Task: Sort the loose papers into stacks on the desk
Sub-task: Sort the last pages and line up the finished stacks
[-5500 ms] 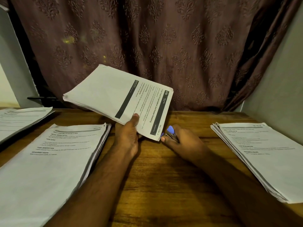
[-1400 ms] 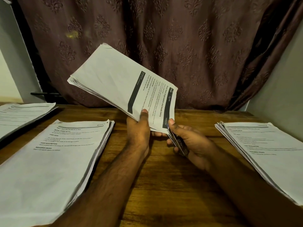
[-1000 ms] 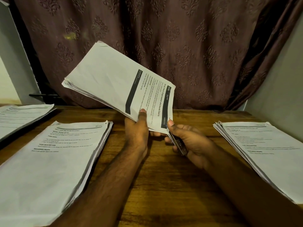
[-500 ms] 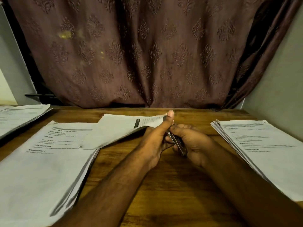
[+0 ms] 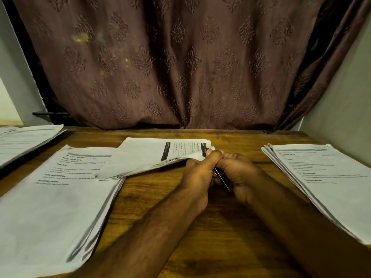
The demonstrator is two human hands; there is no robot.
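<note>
Sheaf (image 5: 152, 155) lowered onto desk (image 5: 180, 227)

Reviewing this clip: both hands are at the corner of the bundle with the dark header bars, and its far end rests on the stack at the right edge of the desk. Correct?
Not quite. In the head view the bundle overlaps the large stack on the left, not the right stack. The left hand and right hand do meet at its corner.

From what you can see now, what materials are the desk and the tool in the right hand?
Desk: looks like wood or wood veneer, brown with visible grain and a slight sheen. Tool gripped by the right hand: dark, slim, faintly glinting, possibly metal; mostly hidden, so uncertain.
</note>
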